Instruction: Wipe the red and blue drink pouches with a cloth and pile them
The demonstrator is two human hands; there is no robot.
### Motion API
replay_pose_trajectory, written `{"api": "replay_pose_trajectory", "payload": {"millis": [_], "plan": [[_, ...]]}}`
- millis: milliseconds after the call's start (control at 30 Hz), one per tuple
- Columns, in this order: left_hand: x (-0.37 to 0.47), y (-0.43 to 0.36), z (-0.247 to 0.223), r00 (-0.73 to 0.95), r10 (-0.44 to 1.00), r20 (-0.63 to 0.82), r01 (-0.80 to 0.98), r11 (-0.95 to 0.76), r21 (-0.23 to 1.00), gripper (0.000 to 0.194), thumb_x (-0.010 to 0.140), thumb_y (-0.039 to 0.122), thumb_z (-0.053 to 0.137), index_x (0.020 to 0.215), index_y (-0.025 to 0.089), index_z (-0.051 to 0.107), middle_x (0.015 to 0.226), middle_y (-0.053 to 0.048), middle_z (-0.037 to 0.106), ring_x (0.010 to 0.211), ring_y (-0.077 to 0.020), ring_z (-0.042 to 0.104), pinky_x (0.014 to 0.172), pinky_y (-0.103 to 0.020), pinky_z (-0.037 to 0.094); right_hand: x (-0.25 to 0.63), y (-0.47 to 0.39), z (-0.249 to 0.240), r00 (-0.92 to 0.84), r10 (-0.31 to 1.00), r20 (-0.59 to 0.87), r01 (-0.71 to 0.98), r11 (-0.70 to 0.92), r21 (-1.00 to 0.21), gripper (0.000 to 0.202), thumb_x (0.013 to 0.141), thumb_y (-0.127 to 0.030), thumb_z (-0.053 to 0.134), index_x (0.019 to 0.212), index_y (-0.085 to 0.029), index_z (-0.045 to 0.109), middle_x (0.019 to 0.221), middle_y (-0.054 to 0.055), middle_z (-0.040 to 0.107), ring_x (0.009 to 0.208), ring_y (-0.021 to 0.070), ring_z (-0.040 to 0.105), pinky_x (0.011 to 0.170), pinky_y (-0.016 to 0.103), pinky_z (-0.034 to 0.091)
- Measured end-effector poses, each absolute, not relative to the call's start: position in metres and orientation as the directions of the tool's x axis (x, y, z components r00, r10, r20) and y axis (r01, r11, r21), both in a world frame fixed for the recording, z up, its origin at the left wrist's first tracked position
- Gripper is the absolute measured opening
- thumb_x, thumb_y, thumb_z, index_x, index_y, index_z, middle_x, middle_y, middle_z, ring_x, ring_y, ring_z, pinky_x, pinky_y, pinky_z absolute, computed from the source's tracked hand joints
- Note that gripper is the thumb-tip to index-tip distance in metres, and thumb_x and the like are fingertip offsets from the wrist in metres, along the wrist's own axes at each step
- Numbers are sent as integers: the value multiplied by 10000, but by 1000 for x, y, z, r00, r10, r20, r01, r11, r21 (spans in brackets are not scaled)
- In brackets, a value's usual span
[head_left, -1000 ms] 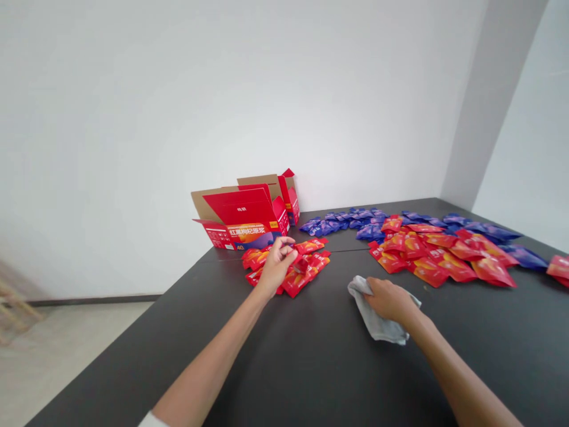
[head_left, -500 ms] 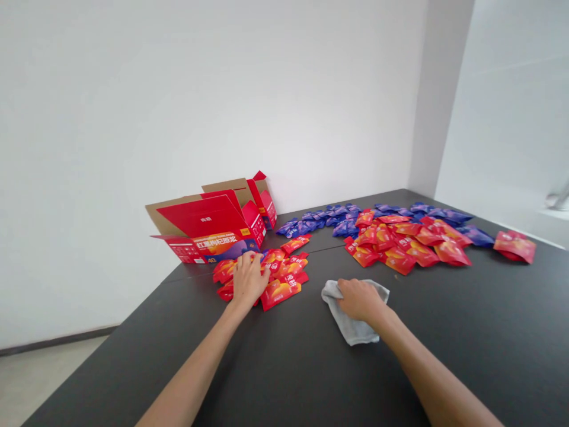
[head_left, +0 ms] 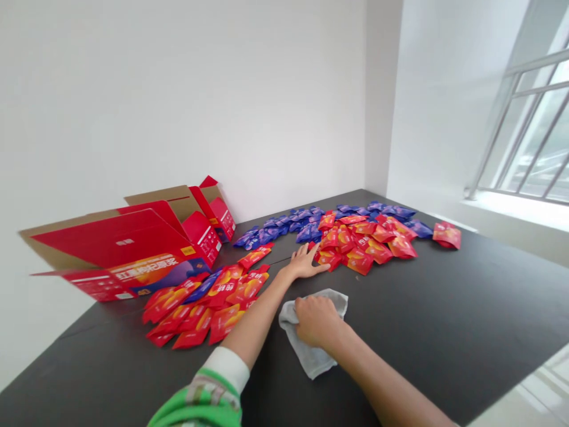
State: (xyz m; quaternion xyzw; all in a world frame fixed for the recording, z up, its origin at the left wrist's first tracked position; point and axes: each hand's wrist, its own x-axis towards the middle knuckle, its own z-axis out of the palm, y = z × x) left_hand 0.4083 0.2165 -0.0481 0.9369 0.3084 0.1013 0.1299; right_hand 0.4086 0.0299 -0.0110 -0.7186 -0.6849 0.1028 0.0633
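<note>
My left hand (head_left: 304, 263) reaches far across the black table, fingers spread. Its fingertips are at the near left edge of a pile of red and orange packets (head_left: 361, 244); whether they touch a packet is hard to tell. Closer to me, my right hand (head_left: 316, 322) is closed on a grey cloth (head_left: 311, 357), which lies on the tabletop. A second group of red packets (head_left: 226, 286), with a blue one among them, lies left of my left forearm, which covers part of it.
Open red cardboard boxes (head_left: 146, 249) stand at the left, along the wall. Behind the red pile, blue-purple packets (head_left: 262, 231) stretch across the back of the black table (head_left: 427, 320). One red packet (head_left: 447, 235) lies apart at the right. A barred window (head_left: 542, 130) is beyond.
My left hand has left the left group of packets and moved right to the larger red pile. My right hand still grips the cloth. The view has turned right.
</note>
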Motion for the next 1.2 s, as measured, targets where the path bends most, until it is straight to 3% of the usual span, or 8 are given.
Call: {"api": "replay_pose_trajectory", "payload": {"millis": [200,367,467,733,867,1033,1100,1200], "plan": [[427,233,-52,748,643,166,551,-741,385,883,562,633,648,1275,170,410,1311,-162,427,1214,-334,370,991,-408,281,407,31,-9,40,996,-78,967,-58,-249,328,765,-197,451,1054,-99,573,1000,164,637,900,279,617,708,363,479],[422,234,-54,697,699,160,563,-671,482,477,701,483,601,1049,158,576,1024,-96,627,912,-225,570,781,-308,422,409,30,-11,35,996,-79,956,-56,-287,344,770,-183,417,1065,-96,571,1010,167,633,919,287,611,711,373,480],[411,226,-53,706,696,132,547,-654,523,296,718,378,591,918,164,632,852,-54,660,763,-182,585,691,-273,426,411,30,-11,38,996,-85,952,-62,-299,344,777,-197,412,1066,-105,575,1023,164,630,925,289,609,723,384,479],[319,185,-27,746,664,-57,574,-598,559,230,661,351,567,726,142,635,677,-11,624,642,-149,537,568,-227,374,416,26,-10,122,985,-119,966,-146,-213,349,836,-209,356,1075,-117,594,1040,183,622,948,279,600,721,380,469],[266,153,-24,718,684,-131,620,-542,567,271,694,398,520,671,134,579,601,11,557,575,-123,493,518,-212,333,408,19,-3,-148,972,-180,967,104,-232,339,791,-271,440,1045,-130,614,1053,166,622,957,301,588,734,395,461],[223,108,-35,634,773,-29,678,-538,501,204,743,345,492,671,158,532,641,13,562,648,-139,511,546,-213,313,401,16,4,-543,830,-131,780,440,-445,324,763,-356,469,993,-187,621,1034,87,643,908,229,598,714,296,444],[216,92,-39,633,774,15,674,-560,481,153,762,297,479,699,167,528,681,6,584,690,-149,529,567,-216,318,401,19,1,-452,890,-65,802,373,-467,307,779,-358,444,983,-207,617,1026,66,645,914,214,597,723,282,429],[213,78,-40,594,801,73,713,-567,413,185,816,312,438,717,174,511,703,-13,588,704,-163,543,582,-228,323,401,24,-7,-108,994,-36,908,84,-411,333,815,-358,385,1023,-197,589,1029,100,634,932,238,595,727,311,421]]}}
